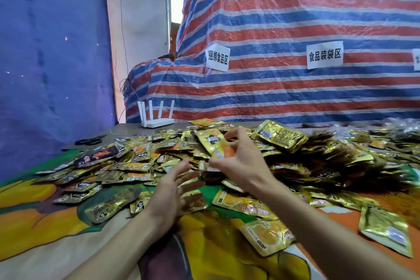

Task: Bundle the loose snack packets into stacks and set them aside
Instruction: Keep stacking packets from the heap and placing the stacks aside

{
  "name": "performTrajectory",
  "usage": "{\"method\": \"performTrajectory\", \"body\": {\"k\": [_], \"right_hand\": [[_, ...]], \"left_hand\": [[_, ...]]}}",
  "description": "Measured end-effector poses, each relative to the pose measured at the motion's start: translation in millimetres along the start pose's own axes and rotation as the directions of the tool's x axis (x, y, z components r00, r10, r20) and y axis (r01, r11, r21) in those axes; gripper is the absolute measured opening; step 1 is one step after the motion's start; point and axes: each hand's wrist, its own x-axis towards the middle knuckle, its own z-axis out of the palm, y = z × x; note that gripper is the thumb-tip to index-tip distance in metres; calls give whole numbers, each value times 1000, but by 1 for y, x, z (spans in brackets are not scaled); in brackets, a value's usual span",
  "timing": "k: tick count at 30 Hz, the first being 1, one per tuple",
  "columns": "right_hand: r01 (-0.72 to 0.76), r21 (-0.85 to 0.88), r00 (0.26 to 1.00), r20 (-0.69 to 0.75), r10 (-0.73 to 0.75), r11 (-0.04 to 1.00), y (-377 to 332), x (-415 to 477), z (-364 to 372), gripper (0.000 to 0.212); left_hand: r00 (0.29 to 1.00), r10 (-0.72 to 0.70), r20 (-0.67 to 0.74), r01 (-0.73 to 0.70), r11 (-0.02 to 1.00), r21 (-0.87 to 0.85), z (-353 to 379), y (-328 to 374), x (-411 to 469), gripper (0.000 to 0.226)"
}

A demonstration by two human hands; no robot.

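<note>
A wide heap of gold snack packets (295,166) covers the table from left to right. My right hand (241,161) is raised over the middle of the heap and pinches one gold packet (213,143) between thumb and fingers, tilted up on end. Lower and to the left, my left hand (172,191) hovers with fingers straight and spread, palm turned toward the right, holding nothing. Loose packets (266,236) lie singly on the near cloth. A neat stack of gold packets (281,135) rests on top of the heap at the back.
A colourful printed cloth (68,223) covers the table's near part. A white router (156,120) with several antennas and black scissors (91,141) sit at the back left. A striped tarp (295,41) with paper labels rises behind; a blue sheet (52,52) hangs at left.
</note>
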Motion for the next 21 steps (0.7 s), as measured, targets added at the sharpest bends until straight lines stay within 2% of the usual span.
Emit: {"method": "performTrajectory", "body": {"k": [4,7,9,11,13,16,18,21], "right_hand": [[-70,-349,987,-158,15,935,7,55,-60,45],[-242,-517,945,-317,79,821,25,90,-97,37],[-382,-576,907,-383,175,723,42,99,-111,41],[-484,-599,873,-379,306,638,57,101,-118,44],[-517,-644,853,-330,404,564,68,98,-119,41],[-499,-702,857,-314,408,508,70,94,-116,30],[-491,-724,859,-309,408,485,68,92,-112,29],[-477,-756,861,-299,412,449,66,88,-103,40]], "left_hand": [[1000,12,5,-12,998,60,1,-2,-2,59],[996,91,13,-92,985,148,5,-4,-4,54],[992,126,12,-126,979,162,5,-5,-5,49],[990,139,10,-139,976,171,4,-6,-3,44],[990,139,5,-138,975,174,2,-7,-1,36],[989,145,4,-142,967,211,1,-8,1,15],[985,170,16,-167,944,285,1,-9,1,11],[966,253,63,-255,868,426,2,-8,-4,8]]}}
